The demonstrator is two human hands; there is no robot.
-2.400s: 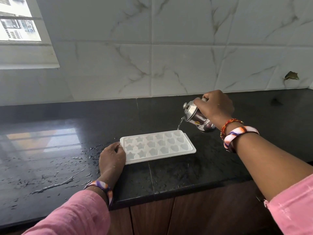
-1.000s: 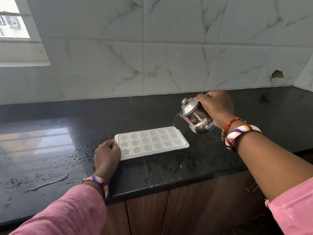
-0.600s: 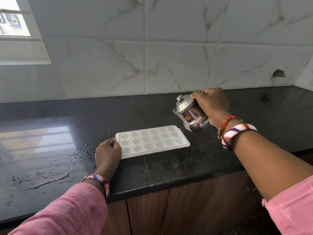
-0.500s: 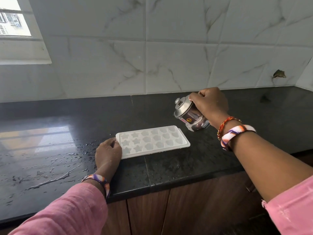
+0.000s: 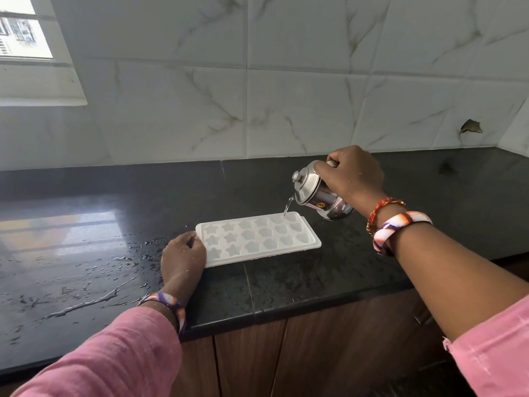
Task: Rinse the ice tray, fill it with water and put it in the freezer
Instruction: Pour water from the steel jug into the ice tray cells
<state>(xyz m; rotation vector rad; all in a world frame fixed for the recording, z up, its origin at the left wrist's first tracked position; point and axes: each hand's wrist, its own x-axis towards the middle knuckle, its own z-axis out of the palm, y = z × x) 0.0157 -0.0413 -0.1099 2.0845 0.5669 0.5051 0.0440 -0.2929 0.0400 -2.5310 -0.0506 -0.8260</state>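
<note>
A white ice tray [image 5: 257, 239] with star, flower and heart moulds lies flat on the black counter [image 5: 114, 213]. My left hand [image 5: 183, 255] rests on the tray's left end, fingers curled over its edge. My right hand [image 5: 350, 174] grips a small steel lidded pot [image 5: 317, 193] by its handle, tilted to the left above the tray's far right corner. A thin stream of water [image 5: 287, 206] runs from the pot's spout into a mould at that corner.
Water drops and streaks [image 5: 86, 293] cover the counter left of the tray. A marble-tiled wall [image 5: 286, 96] rises behind, with a window [image 5: 23, 32] at the upper left. Brown cabinet doors [image 5: 315, 359] sit under the counter's front edge.
The pot stopped pouring and rose upright about half a second ago. It is now tilted down again and water flows into the tray's right end. The left hand stayed on the tray.
</note>
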